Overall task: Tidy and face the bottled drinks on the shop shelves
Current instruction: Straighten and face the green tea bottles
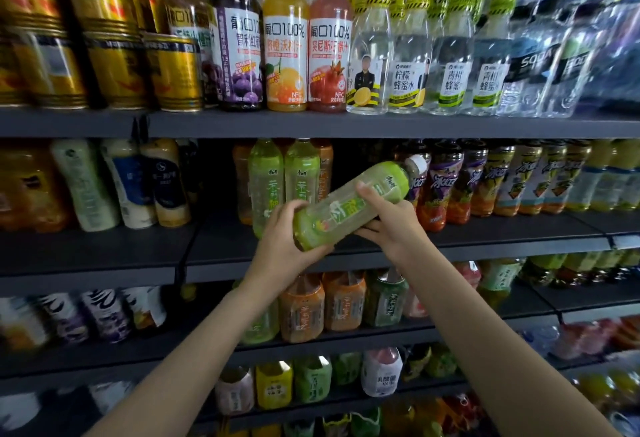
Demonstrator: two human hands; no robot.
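A green-labelled drink bottle with a white cap lies tilted in the air in front of the second shelf, cap up to the right. My left hand grips its base from below. My right hand holds its middle, thumb on the label. Behind it two matching green bottles stand upright on that shelf, with a dark gap to their right.
Purple and orange iced-tea bottles stand right of the gap. Milky bottles stand left. The top shelf carries gold cans, juice bottles and clear honey-water bottles. Lower shelves hold more bottles.
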